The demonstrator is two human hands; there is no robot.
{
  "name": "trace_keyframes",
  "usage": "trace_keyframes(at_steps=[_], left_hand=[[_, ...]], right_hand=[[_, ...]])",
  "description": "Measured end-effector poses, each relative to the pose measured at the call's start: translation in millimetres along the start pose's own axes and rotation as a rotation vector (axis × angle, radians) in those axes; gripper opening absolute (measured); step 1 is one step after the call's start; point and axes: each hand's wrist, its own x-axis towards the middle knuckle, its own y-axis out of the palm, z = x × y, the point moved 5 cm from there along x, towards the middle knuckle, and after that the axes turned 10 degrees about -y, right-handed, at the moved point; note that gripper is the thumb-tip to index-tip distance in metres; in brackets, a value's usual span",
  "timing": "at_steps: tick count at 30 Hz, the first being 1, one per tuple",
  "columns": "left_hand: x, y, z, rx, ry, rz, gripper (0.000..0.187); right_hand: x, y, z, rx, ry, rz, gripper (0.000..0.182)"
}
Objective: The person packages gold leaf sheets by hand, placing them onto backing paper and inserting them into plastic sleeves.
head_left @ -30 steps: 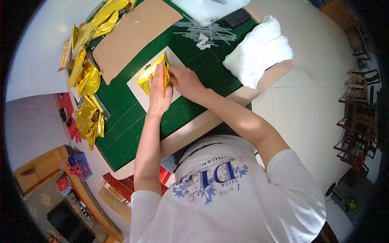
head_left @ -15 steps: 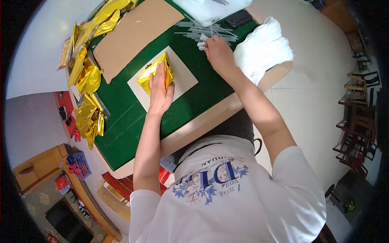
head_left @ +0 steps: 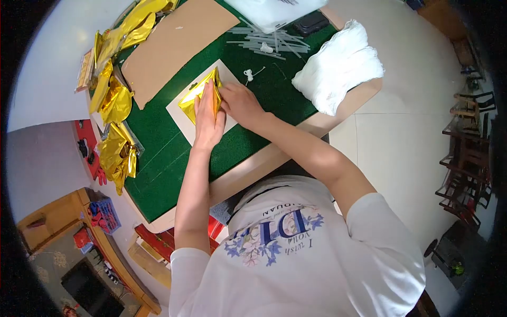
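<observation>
A shiny gold foil packet (head_left: 189, 105) lies on a beige square board (head_left: 182, 126) on the green tabletop. My left hand (head_left: 208, 121) rests flat along the packet, its fingers stretched out over the foil. Bent fingers of my right hand (head_left: 241, 104) close on the packet's right edge, close beside the left fingers; their tips are partly hidden. Just above the right hand sits a small knotted bundle of white string (head_left: 249, 75), with a loose end trailing off.
Clear thin sticks (head_left: 272, 40) lie scattered at the back, with a second white string bundle (head_left: 266, 48) on them. Behind them are a clear plastic bag (head_left: 274, 13) and black case (head_left: 310, 24). White strings (head_left: 340, 68) pile up right; brown cardboard (head_left: 174, 47) and gold foil pieces (head_left: 115, 100) left.
My right hand has moved from the sticks down and left to the foil packet. One white string bundle now lies nearer the board. My left hand has stayed in place.
</observation>
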Motion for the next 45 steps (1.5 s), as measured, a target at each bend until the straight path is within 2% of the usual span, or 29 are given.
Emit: trace_keyframes(at_steps=[2,5,7,10,11,13,16,23,31,35,37,41,43,44,45], left_hand=[[-0.2,0.2,1.2,-0.019,-0.006,0.0,0.074],[0.0,0.4,1.3,-0.014,-0.008,0.006,0.074],[-0.9,1.0,0.8,0.014,0.007,-0.002,0.073],[-1.5,1.5,-0.2,0.034,0.016,-0.008,0.072],[-1.0,1.1,0.0,0.027,0.01,-0.008,0.072],[-0.9,0.8,0.4,0.023,-0.001,-0.008,0.072],[-0.6,0.6,1.1,0.018,0.002,-0.007,0.072],[-0.6,0.2,-1.3,0.011,-0.004,-0.002,0.072],[-3.6,-1.4,-2.1,0.026,0.035,-0.014,0.063],[-1.4,0.9,3.1,0.002,0.055,-0.023,0.052],[-1.0,5.4,3.6,0.065,0.052,-0.042,0.049],[-1.8,9.1,3.1,0.205,0.071,-0.082,0.045],[-1.4,9.0,2.3,0.221,0.07,-0.09,0.045],[-1.6,9.6,1.0,0.239,0.078,-0.091,0.045],[-1.9,9.9,0.7,0.237,0.077,-0.092,0.045]], right_hand=[[-2.9,1.1,3.8,-0.013,-0.015,-0.011,0.011],[-14.3,-0.5,14.6,-0.038,-0.112,0.102,0.018],[-21.2,-6.3,22.8,-0.185,-0.232,0.195,0.024],[-24.2,-18.3,23.8,-0.169,-0.204,0.245,0.026],[-27.6,-21.3,22.6,-0.169,-0.205,0.245,0.026],[-33.8,-35.3,18.3,-0.059,-0.174,0.052,0.039],[-45.1,-36.3,11.0,-0.075,-0.2,0.147,0.047],[-45.8,-16.4,12.3,-0.158,-0.285,0.223,0.042],[-32.8,-10.3,19.0,-0.29,-0.306,0.424,0.031],[-36.4,-6.9,12.7,-0.217,-0.28,0.41,0.034],[-37.5,-13.8,11.4,-0.092,-0.334,0.273,0.033],[-48.0,-34.2,0.9,-0.01,-0.261,0.405,0.034],[-45.2,-56.6,-9.7,-0.067,-0.274,0.094,0.039],[-42.2,-58.7,-12.9,-0.067,-0.274,0.098,0.039],[-37.7,-60.3,-18.1,-0.215,-0.26,0.136,0.041]])
